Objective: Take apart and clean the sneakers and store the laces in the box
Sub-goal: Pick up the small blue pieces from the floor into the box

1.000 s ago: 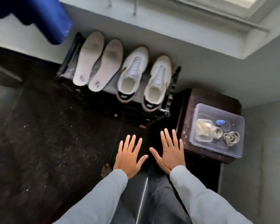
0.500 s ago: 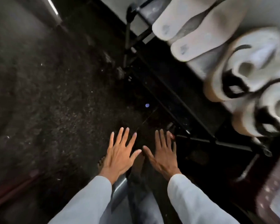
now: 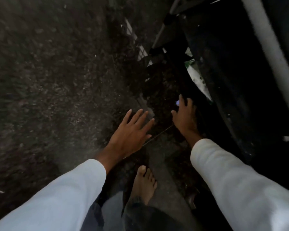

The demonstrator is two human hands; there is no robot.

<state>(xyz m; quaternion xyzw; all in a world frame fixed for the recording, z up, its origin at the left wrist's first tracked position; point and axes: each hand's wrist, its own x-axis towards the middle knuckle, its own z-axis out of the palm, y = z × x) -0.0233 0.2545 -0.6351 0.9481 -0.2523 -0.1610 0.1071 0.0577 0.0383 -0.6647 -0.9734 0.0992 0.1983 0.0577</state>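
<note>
Dark floor (image 3: 48, 72), left hand (image 3: 130, 132) spread, right hand (image 3: 185, 117) by sm. blue bit (image 3: 177, 103).

Rack (image 3: 232, 84) stands right of the right hand (image 3: 184, 118).

Two hands (image 3: 130, 130) (image 3: 184, 117), two sleeves (image 3: 65, 197) (image 3: 232, 180) — one bare foot (image 3: 144, 185)

Dark speckled floor (image 3: 48, 80) bears bare foot (image 3: 144, 185)
</note>
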